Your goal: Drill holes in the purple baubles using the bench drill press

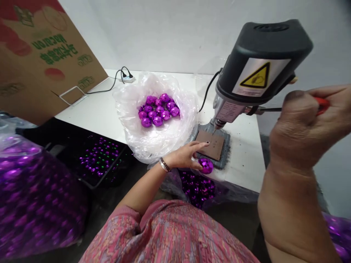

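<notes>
My left hand (189, 155) is open at the front of the drill press base (225, 160). Its index finger stretches over the brown board (212, 144), and the thumb tip appears to touch a shiny purple faceted ball (206, 166) at the table's front edge. Whether the ball rests on anything is unclear. My right hand (298, 128) is closed around the lever of the black-and-grey drill press (270, 54), with some red of the handle (322, 106) showing. The drill tip (214, 129) is just above the board.
A clear plastic bag (128, 128) on the white table (98, 124) holds several purple balls (157, 109). Another bag of purple pieces (197, 186) hangs below the edge. A large full bag (35, 201), a cardboard box (46, 62) and a power strip (128, 78) are leftward.
</notes>
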`<state>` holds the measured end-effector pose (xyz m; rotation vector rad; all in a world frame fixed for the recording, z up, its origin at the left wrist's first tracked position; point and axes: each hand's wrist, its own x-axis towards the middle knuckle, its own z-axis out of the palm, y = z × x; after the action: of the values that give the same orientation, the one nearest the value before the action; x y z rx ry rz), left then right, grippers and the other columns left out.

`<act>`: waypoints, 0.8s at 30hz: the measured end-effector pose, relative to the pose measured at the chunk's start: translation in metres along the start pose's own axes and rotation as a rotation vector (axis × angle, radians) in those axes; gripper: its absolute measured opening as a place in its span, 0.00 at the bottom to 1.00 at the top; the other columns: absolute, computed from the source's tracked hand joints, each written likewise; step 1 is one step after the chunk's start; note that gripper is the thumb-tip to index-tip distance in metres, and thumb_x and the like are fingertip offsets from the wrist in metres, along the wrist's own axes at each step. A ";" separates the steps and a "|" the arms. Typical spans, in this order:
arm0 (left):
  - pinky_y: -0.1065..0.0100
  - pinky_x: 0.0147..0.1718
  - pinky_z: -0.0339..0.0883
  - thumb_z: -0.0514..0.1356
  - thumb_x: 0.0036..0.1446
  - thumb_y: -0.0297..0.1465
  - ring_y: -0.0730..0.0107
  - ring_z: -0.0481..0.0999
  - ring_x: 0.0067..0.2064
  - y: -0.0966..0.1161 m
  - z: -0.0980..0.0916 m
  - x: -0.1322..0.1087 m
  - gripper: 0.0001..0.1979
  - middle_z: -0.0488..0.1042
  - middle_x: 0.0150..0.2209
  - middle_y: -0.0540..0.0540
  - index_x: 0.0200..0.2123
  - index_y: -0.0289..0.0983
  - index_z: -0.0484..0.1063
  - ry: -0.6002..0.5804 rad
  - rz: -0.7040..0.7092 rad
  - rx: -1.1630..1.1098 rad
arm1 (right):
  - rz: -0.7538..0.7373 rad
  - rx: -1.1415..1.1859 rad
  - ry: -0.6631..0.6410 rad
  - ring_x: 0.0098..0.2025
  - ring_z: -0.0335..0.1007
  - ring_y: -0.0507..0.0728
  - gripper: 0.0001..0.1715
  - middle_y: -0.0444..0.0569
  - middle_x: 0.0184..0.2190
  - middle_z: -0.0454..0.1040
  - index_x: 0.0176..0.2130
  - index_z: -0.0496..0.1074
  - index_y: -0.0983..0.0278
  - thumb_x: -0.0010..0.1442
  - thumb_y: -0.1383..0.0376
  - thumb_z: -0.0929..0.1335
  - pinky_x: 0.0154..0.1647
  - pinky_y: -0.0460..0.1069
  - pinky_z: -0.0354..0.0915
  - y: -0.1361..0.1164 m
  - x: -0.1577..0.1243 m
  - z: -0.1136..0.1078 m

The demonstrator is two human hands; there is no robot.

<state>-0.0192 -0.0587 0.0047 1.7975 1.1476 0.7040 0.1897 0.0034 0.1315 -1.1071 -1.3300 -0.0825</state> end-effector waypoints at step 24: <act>0.61 0.59 0.62 0.56 0.61 0.31 0.59 0.71 0.54 -0.106 -0.111 0.013 0.20 0.76 0.50 0.39 0.55 0.33 0.73 0.665 -0.405 0.449 | -0.067 -0.015 0.000 0.29 0.58 0.45 0.13 0.42 0.25 0.61 0.27 0.59 0.66 0.54 0.58 0.64 0.32 0.45 0.58 0.006 -0.009 -0.002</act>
<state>-0.1477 0.0153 -0.0377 1.6256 2.1850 0.8715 0.1918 0.0007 0.1209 -1.0756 -1.3685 -0.1423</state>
